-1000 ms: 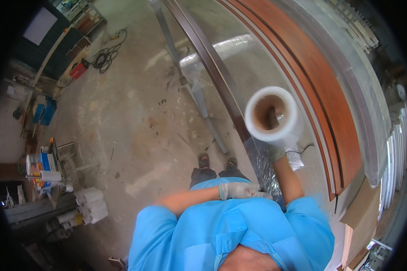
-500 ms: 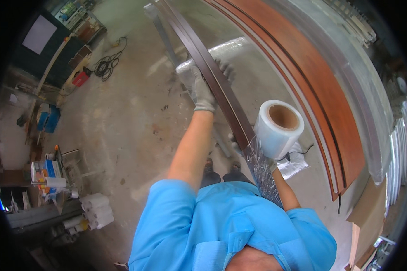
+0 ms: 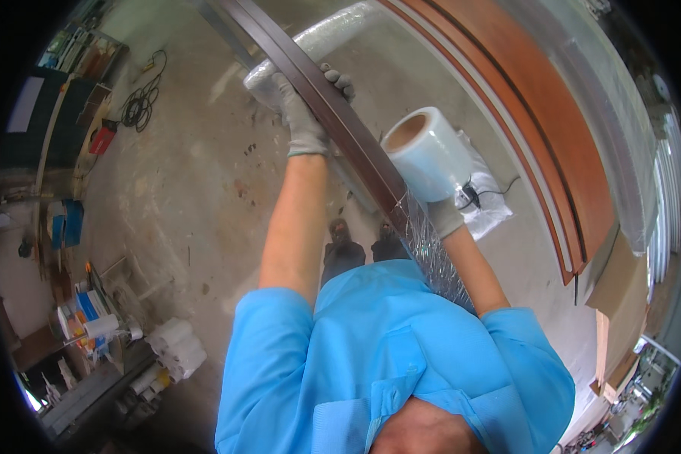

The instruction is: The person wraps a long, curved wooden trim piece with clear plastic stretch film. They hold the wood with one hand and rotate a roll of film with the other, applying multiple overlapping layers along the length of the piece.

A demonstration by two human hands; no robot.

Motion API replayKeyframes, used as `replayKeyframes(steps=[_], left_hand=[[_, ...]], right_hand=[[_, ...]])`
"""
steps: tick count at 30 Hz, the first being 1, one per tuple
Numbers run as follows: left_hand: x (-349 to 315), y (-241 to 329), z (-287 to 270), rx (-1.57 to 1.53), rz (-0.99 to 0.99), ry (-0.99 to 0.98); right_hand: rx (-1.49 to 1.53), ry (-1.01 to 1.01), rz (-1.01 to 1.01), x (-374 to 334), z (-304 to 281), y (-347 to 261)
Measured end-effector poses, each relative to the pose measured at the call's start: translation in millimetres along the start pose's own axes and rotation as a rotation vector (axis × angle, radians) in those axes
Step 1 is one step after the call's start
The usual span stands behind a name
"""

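A long dark brown profile [image 3: 348, 125] runs from the top of the view down to my body. Clear film [image 3: 435, 261] is wrapped around its near end, while the farther length is bare. My left hand [image 3: 304, 121], in a grey glove, closes around the profile, with fingertips showing past its right edge. Beside the profile on the right is a roll of stretch film [image 3: 439, 160], tilted so its brown core faces up and left. My gloved right hand [image 3: 446, 217] is at the roll's lower end, with its fingers hidden behind the roll.
A film-wrapped bar [image 3: 333, 32] crosses beneath the profile. Orange-brown panels [image 3: 530, 113] stand along the right. A white plastic sheet [image 3: 486, 208] lies on the floor. Left are a coiled black cable [image 3: 138, 110], a red box [image 3: 104, 138] and several white rolls [image 3: 178, 348].
The roll has tipped over, its core now facing up and left, and has shifted farther along the profile. My left hand keeps its grip. The whole view has shifted slightly.
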State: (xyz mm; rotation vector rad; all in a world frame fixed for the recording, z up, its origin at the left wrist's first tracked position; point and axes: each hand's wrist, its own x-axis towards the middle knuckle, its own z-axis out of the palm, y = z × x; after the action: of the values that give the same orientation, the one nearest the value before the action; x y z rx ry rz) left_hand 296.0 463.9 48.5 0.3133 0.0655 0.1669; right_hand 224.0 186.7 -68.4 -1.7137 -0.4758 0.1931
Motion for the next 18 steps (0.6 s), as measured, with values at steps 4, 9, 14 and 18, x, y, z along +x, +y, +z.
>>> replayKeyframes(steps=[4, 9, 14, 18], left_hand=[[-34.1, 0.5, -31.9, 0.356, -0.035, 0.043], [-104.1, 18.1, -62.6, 0.882, -0.368, -0.261], [-106.1, 52.0, -34.2, 1.192, -0.643, -0.475], [-128.5, 48.0, 2.3, 2.15, -0.12, -0.824]], right_hand=[[0.529, -0.069, 0.406, -11.8, 16.2, 11.7], [0.948, -0.217, 0.655, -17.4, 20.6, -7.8], [1.21, -0.401, 0.82, -32.3, 30.0, -19.5], [1.072, -0.453, 0.834, -37.1, 34.0, -11.8]])
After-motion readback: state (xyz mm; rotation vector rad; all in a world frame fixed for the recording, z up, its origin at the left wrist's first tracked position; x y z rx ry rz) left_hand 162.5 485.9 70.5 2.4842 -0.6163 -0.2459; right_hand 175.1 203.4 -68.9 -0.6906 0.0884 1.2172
